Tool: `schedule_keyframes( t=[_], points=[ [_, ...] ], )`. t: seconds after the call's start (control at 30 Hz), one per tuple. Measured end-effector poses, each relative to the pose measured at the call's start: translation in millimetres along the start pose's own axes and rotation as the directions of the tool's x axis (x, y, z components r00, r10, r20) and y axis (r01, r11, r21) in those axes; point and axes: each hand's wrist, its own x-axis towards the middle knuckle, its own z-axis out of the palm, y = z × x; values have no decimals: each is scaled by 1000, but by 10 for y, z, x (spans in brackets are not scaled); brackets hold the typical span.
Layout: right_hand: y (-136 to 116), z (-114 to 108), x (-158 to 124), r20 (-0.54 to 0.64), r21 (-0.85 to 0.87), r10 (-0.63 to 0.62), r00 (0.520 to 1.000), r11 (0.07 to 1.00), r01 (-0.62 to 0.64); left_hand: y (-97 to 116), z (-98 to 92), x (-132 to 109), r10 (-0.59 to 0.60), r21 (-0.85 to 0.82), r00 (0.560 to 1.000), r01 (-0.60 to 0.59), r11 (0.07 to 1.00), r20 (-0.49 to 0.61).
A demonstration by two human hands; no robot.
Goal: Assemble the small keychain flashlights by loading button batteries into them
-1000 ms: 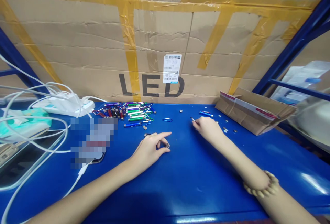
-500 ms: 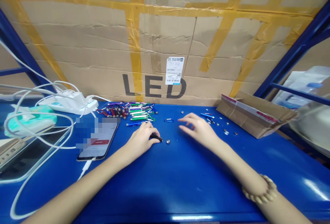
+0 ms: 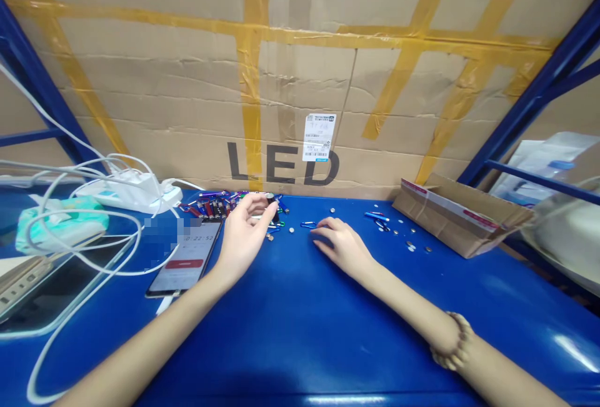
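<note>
My left hand (image 3: 248, 232) is raised upright in front of the pile of small coloured metal tubes (image 3: 210, 204), its fingers closed around a short black tube (image 3: 270, 199) whose end points up. Small round cells (image 3: 270, 237) lie on the blue table just right of that hand, and another silvery disc (image 3: 291, 230) is a little farther right. My right hand (image 3: 340, 241) reaches in from the right, palm down, with its fingertips at a blue carabiner clip (image 3: 307, 224). Whether those bent fingers touch the clip is unclear.
On the left are a lit phone (image 3: 185, 260), looping white cables, a power strip (image 3: 126, 191), a teal packet (image 3: 60, 222) and a tablet (image 3: 70, 282). Several discs and a blue tube (image 3: 376, 216) lie right of centre, before an open cardboard box (image 3: 459, 216).
My left hand has lifted and turned upright with the black tube. Discs now show on the table beside it. My right hand has moved left to the blue clip. The view has shifted slightly.
</note>
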Motion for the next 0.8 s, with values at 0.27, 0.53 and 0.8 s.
schedule_keyframes(
  t=[0.27, 0.53, 0.8],
  points=[
    [-253, 161, 402, 79, 89, 36, 996, 995, -43, -88, 39, 3, -4, -84, 1000, 4, 996, -3],
    [-103, 188, 411, 62, 218, 88, 994, 971, -100, -45, 149, -197, 27, -18, 974, -23, 1000, 226],
    [-60, -110, 149, 4, 469, 113, 994, 877, -102, -99, 213, -272, -42, 90, 927, 8, 996, 373]
  ],
)
